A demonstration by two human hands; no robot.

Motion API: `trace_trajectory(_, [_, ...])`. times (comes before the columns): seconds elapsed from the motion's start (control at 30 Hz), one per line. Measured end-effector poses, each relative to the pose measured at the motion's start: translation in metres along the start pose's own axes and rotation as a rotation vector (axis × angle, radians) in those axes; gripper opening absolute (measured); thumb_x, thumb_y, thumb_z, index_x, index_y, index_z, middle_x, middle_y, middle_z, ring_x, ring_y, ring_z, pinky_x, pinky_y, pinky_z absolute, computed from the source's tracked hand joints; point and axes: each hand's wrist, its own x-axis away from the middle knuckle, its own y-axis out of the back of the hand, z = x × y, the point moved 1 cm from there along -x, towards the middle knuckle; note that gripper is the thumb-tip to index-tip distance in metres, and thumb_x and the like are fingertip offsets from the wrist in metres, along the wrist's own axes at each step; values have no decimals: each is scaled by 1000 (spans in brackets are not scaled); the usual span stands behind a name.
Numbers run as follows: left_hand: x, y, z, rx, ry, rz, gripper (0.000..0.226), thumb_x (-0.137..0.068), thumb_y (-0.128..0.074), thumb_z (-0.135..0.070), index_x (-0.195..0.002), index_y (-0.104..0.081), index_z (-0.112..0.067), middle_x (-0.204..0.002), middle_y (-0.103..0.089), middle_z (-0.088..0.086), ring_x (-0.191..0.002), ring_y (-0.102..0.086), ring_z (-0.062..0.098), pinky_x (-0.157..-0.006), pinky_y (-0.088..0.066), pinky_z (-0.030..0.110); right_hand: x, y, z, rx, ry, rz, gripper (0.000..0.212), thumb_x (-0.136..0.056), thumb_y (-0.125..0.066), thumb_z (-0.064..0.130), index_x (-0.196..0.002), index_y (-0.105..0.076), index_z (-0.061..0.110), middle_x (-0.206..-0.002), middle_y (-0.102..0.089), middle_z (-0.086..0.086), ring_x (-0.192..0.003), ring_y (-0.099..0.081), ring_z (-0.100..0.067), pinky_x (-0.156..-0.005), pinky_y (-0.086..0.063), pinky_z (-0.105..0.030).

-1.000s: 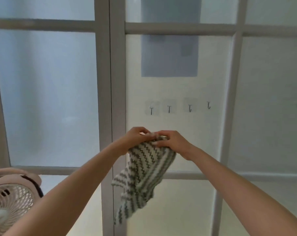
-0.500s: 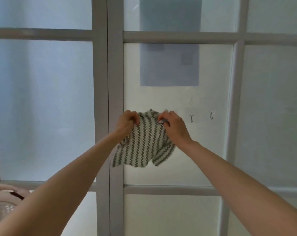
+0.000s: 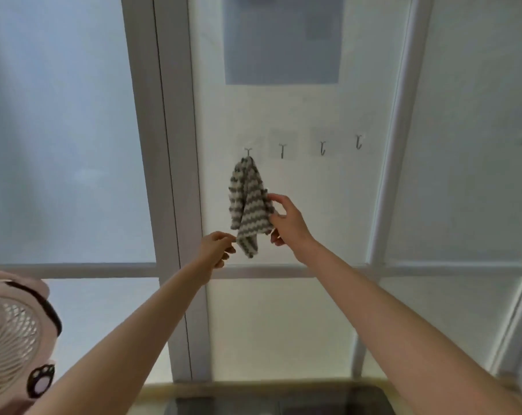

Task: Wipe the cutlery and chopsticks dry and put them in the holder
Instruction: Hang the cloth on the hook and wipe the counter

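Observation:
A grey-and-white striped cloth [image 3: 246,202] hangs from the leftmost of several small hooks [image 3: 248,151] on the frosted glass pane. My right hand [image 3: 288,221] is at the cloth's right edge, thumb and fingers spread and touching the fabric without clamping it. Just below and left of the cloth's bottom tip is my left hand [image 3: 219,248], fingers curled together and holding nothing. No cutlery, chopsticks or holder are in view.
Three bare hooks [image 3: 322,148] run to the right of the cloth. A pink desk fan [image 3: 11,339] stands at the lower left. A dark sink edge [image 3: 253,404] shows along the bottom. Window frame bars [image 3: 176,175] cross the glass.
Both hands held the cloth bunched and lifted it to the hooks. Now it hangs from the leftmost hook, and both hands have let go and dropped lower.

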Motion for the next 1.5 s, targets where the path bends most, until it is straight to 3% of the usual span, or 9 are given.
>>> trace_trajectory(0.17, [66, -45, 64, 14, 56, 93, 21, -91, -45, -4, -91, -64, -11, -75, -62, 4, -60, -50, 13, -53, -36, 20, 73, 30, -65, -97, -128, -14, 29, -93, -52, 6, -117, -59, 21, -74, -66, -6, -51, -55, -14, -49, -48, -23])
trace_trajectory(0.43, [194, -215, 166, -195, 177, 719, 15, -93, -46, -7, -91, -60, -14, -74, -65, -2, -54, -55, 5, -47, -37, 13, 268, 128, -257, -8, -701, -359, 14, -92, -54, 9, -104, -59, 14, -93, -66, -13, -48, -59, -10, -43, -47, -18])
trace_trajectory(0.53, [235, -278, 189, -286, 226, 915, 12, -92, -47, -9, -96, -58, -13, -77, -66, -3, -58, -55, 6, -46, -37, 12, 341, 173, -304, 141, -855, -555, 18, -90, -55, 13, -106, -61, 18, -108, -66, -11, -81, -63, -21, -63, -50, -26])
trace_trajectory(0.63, [276, -341, 211, -361, 294, 1095, 12, -91, -48, -9, -100, -55, -11, -87, -67, 3, -63, -57, 7, -49, -41, 13, 417, 228, -338, 451, -1011, -652, 36, -90, -56, 21, -125, -57, 11, -126, -59, -11, -117, -54, -27, -94, -39, -31])
trace_trajectory(0.83, [329, -472, 234, -445, 223, 1113, 42, -82, -65, -19, -120, -49, -7, -120, -55, 12, -110, -54, 25, -89, -44, 31, 513, 308, -391, 768, -1182, -708, 65, -98, -44, 37, -148, -24, 1, -157, -13, -20, -145, -12, -32, -115, -9, -39])
trace_trajectory(1.03, [345, -547, 247, -613, 130, 1093, 48, -85, -53, -9, -129, -37, -1, -132, -36, 18, -119, -47, 35, -99, -37, 36, 516, 348, -429, 904, -1244, -780, 73, -97, -41, 41, -148, -14, -4, -158, -2, -20, -146, -4, -34, -116, -4, -48])
trace_trajectory(1.2, [341, -564, 264, -761, 55, 1126, 56, -81, -67, -40, -120, -45, -7, -121, -56, 13, -112, -54, 32, -88, -43, 38, 512, 341, -453, 1055, -1247, -672, 79, -97, -31, 51, -147, -13, -8, -156, -8, -26, -145, -6, -38, -115, 0, -57])
trace_trajectory(1.3, [334, -564, 268, -786, 42, 1170, 41, -81, -66, -38, -113, -58, -13, -116, -63, 9, -109, -57, 26, -83, -44, 32, 514, 336, -455, 1132, -1176, -651, 84, -93, -18, 57, -144, -22, -10, -152, -19, -28, -143, -16, -41, -114, -7, -60])
trace_trajectory(1.5, [332, -524, 269, -796, 81, 1316, 26, -81, -68, -26, -100, -66, -8, -107, -67, 12, -102, -60, 26, -78, -45, 29, 498, 306, -454, 1282, -925, -379, 82, -96, -11, 58, -142, -34, -6, -150, -30, -24, -140, -28, -38, -115, -15, -55])
